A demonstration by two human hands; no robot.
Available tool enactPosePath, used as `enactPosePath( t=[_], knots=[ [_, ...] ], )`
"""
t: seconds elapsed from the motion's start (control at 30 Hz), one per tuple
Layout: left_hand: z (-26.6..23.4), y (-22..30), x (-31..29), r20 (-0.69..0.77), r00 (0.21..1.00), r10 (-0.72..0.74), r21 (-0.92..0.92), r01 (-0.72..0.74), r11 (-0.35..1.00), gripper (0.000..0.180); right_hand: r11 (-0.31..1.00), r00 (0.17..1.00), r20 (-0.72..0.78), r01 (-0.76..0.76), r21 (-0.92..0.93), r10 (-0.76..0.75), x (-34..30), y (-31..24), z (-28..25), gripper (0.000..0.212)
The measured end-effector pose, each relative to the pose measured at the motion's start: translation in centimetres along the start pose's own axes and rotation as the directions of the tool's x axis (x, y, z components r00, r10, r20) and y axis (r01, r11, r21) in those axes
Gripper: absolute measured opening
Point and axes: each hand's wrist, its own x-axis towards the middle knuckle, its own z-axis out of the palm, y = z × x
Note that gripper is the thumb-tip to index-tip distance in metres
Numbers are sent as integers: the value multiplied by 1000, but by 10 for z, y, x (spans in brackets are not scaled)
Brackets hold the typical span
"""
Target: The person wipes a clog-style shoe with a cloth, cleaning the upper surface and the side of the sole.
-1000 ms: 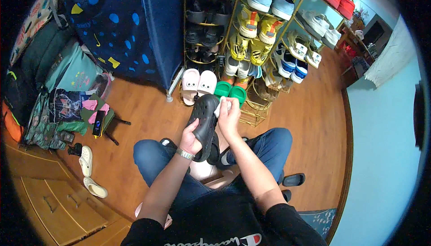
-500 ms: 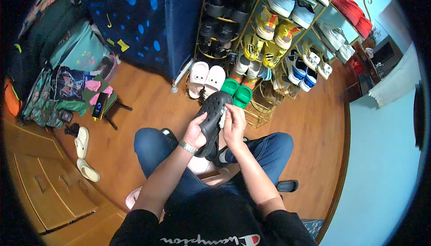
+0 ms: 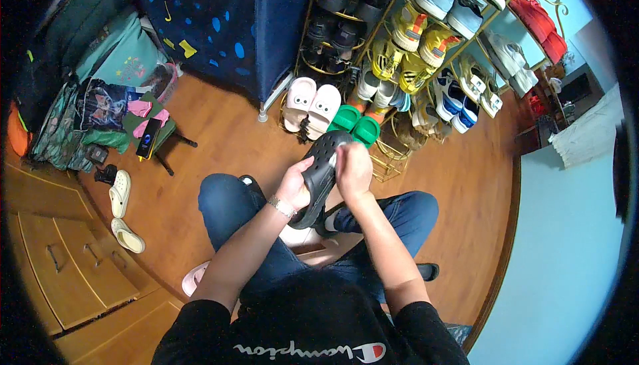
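- We see the left hand [image 3: 295, 188] gripping the lower side of a black clog [image 3: 319, 175], frame centre, above our knees.
- Right hand [image 3: 353, 169] closed over the clog's upper end.
- White slippers [image 3: 309, 104] and green slippers [image 3: 356, 124] on the floor, just above, by the shoe rack [image 3: 399, 65].

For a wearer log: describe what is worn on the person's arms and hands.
Both forearms are bare below short black sleeves. The left hand has a metallic silver bracelet or watch band at its wrist. The right hand shows no glove; any ring is too small to tell.
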Motion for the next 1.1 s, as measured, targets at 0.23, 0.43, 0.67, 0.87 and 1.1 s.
enactPosePath(
  t=[0.23, 0.43, 0.67, 0.87, 1.1],
  knots=[
    [3, -2, -9, 50, 998, 22, 106, -27, 994, 58, 957, 917, 327, 147, 251, -227, -33, -32, -11, 7],
    [21, -14, -1, -1, 991, 130, 108, -129, 986, 64, 999, 985, 172, -13, -29, 18, -10, -13, 1, 10],
    [19, -31, -6, 43, 985, 169, 384, -172, 907, 49, 963, 967, 204, -97, -250, 150, 7, 23, -10, 9],
    [-10, -34, -4, -7, 936, 351, 743, -230, 628, 41, 992, 977, 170, -123, -33, 126, 22, 3, 6, 11],
    [-7, -32, -6, 20, 956, 293, 805, -189, 562, 34, 871, 867, 169, -420, -256, 468, 27, 36, 1, 12]
  ],
)
